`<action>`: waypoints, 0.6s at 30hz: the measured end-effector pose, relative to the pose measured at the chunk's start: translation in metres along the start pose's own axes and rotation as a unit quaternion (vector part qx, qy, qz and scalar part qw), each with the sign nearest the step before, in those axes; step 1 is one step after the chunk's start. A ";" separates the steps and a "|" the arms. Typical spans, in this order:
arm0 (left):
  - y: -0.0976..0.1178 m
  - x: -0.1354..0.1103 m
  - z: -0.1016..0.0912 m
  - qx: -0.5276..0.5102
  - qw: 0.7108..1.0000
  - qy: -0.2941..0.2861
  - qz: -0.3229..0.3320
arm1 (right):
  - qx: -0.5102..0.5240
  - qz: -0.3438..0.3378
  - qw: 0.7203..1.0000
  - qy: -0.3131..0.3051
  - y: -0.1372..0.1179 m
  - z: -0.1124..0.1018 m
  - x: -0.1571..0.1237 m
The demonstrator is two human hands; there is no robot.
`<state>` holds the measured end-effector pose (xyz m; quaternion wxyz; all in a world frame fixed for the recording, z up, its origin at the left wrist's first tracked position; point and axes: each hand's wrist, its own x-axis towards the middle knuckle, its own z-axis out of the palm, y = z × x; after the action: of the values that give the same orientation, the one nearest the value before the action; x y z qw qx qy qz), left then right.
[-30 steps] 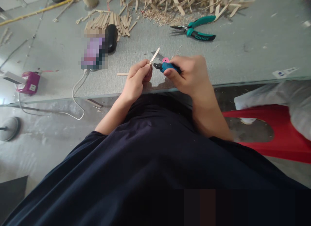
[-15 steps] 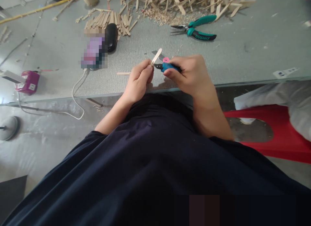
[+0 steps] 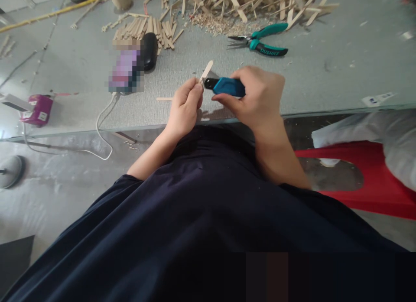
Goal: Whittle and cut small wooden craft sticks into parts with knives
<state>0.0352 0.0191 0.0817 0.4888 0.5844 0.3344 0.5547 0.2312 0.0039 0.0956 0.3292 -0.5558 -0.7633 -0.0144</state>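
Note:
My left hand is closed, pinching a wooden craft stick between thumb and fingers; the stick slants up and away to the right. My right hand grips blue-handled pliers. Their dark jaws meet the stick's lower part right beside my left fingertips; whether they bite into it I cannot tell. A grey blade-like piece shows partly behind the jaws, mostly covered by the tool and hand. Another craft stick lies on the table, its right end hidden behind my left hand.
Green-handled needle-nose pliers lie open beyond my hands. Farther back are a heap of sticks, shavings and a pile of short sticks. A blurred-out phone and black case sit left. At right stands a red stool.
My right hand has turned and shifted slightly left, so the blue handles show more broadly. The pink ring seen earlier is now hidden. The left hand has barely moved.

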 end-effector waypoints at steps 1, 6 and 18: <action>0.000 0.000 0.000 -0.003 1.000 0.004 0.001 | 0.008 -0.002 0.999 0.035 0.001 0.001 -0.001; 0.002 -0.001 0.000 0.012 1.000 0.016 -0.009 | 0.047 -0.012 0.997 0.066 0.001 0.000 -0.002; 0.003 -0.002 0.002 -0.022 1.000 0.015 0.009 | 0.026 -0.013 0.998 -0.056 -0.004 -0.009 0.001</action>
<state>0.0364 0.0163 0.0839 0.4920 0.5678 0.3243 0.5748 0.2319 -0.0008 0.1045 0.2998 -0.5371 -0.7878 0.0328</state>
